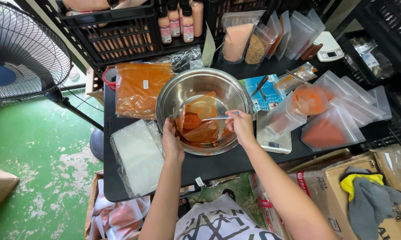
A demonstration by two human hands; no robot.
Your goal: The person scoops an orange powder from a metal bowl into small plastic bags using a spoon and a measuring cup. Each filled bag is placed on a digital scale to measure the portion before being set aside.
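A large stainless steel mixing bowl (pixel 203 86) sits near the middle of a black desk (pixel 209 166), and both hands work inside it. The left hand (pixel 171 140) reaches over the bowl's near-left rim, its fingers closed on the edge of a clear plastic pouch (pixel 202 118) that stands tilted in the bowl, mouth up, with a heap of orange-red powder (pixel 191 121) in its lower part. The right hand (pixel 241 126) comes over the near-right rim, fingers gripping the handle of a metal spoon (pixel 216 118) whose bowl end points left into the pouch's opening. Left of the mixing bowl lies a flat sealed bag of orange powder (pixel 140 89), touching a small red cup (pixel 109 76) at its far-left corner. Nearer the person, a stack of clear empty bags (pixel 138 158) rests on the desk's left front part. Just right of the bowl lies a small metal tray (pixel 274 133), and beyond it a row of filled translucent pouches (pixel 331 129) with red and orange powder leans toward the right edge. A white kitchen scale (pixel 330 46) stands at the far right, by more pouches upright against black crates (pixel 116 33) that hold bottles (pixel 176 22). A standing fan (pixel 22 53) is on the green floor (pixel 40 178) to the left, and cardboard boxes (pixel 325 186) with a yellow-and-grey glove (pixel 365 191) lie to the lower right.
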